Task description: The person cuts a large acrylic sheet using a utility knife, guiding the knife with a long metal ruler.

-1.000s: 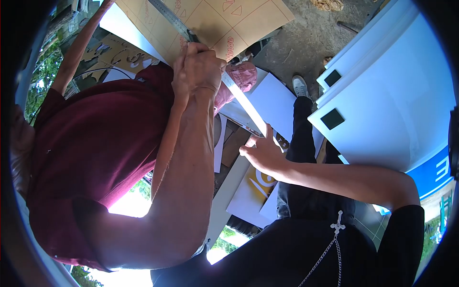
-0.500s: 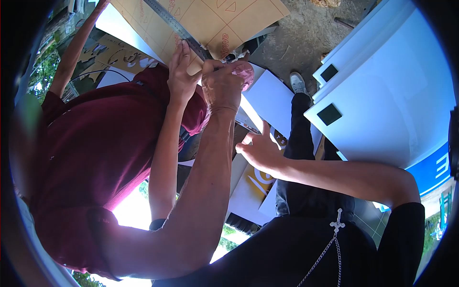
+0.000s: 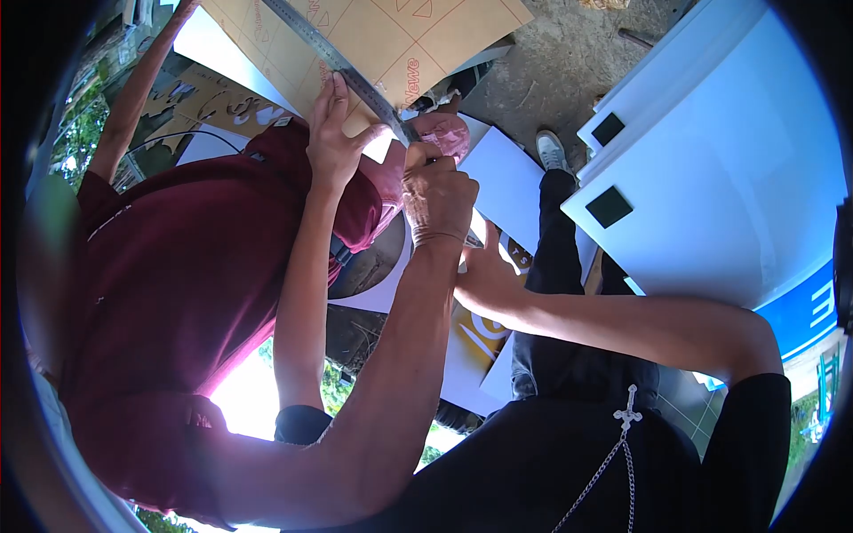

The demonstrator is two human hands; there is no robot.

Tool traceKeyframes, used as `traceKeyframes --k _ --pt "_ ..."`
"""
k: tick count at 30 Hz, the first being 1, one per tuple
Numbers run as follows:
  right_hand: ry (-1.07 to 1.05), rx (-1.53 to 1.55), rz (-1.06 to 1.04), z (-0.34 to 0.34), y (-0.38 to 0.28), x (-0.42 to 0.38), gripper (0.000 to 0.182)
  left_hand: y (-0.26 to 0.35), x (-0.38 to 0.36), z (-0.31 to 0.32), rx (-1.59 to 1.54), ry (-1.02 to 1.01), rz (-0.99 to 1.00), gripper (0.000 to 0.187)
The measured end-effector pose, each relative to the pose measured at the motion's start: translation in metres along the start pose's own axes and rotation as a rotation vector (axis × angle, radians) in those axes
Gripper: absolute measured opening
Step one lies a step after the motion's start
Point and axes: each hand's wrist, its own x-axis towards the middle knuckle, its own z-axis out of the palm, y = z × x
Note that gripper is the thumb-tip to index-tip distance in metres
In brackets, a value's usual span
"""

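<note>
Item: steel ruler, laid diagonally across the tan printed sheet.

Your left hand: fingers spread, pressing flat on the ruler.

Your right hand: fingers spread near the ruler's lower end; what they press on is hidden.

Co-worker's hand: a closed fist beside the ruler, any tool hidden.

Status: ruler placed and held down; work along its edge appears underway. You cannot tell whether the sheet is parted.

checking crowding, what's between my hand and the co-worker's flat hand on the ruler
The co-worker's fist, closed beside the ruler, sits between your right hand and that flat hand, in the head view.
</note>
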Motion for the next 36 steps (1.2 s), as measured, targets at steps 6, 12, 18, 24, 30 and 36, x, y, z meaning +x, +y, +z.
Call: traceKeyframes --k 6,12,18,24,30,36 --pt "-0.070 -0.039 -0.015 -0.005 -0.001 0.002 0.038 -0.003 0.000 0.003 0.007 0.002 -0.003 0.100" --pt "-0.035 -0.011 -0.079 0.001 0.003 0.008 0.037 -0.003 -0.001 0.002 0.032 -0.007 0.000 0.103" --pt "-0.004 -0.010 -0.082 -0.001 0.001 0.005 0.045 0.002 -0.001 -0.001 -0.023 -0.046 -0.102 0.100" --pt "-0.038 0.011 -0.078 0.000 0.002 0.007 0.045 0.002 -0.001 0.000 0.069 -0.049 -0.053 0.096" --pt "-0.031 -0.089 -0.176 0.018 0.021 0.026 0.043 0.005 0.003 0.005 -0.053 0.106 -0.036 0.076" --pt "-0.082 -0.198 -0.125 0.031 0.030 0.038 0.044 0.000 0.000 0.001 0.012 0.010 -0.057 0.099"
